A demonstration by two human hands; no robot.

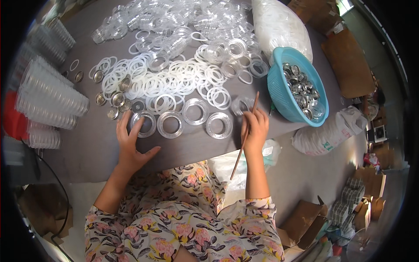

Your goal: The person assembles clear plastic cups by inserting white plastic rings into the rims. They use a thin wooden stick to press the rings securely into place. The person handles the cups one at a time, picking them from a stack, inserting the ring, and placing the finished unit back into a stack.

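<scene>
A thin brown wooden stick (245,133) is gripped in the right hand (255,131), its tip near a clear plastic ring (242,105). The left hand (131,144) lies open, fingers pressed on the leftmost of 4 rings (143,123). That ring could be flicked aside if the stick slips.

The clear ring (142,123) was partly covered by the left hand (131,144); the stacked cups (48,100) at the worktop's left edge were blurred toward the rim.
</scene>
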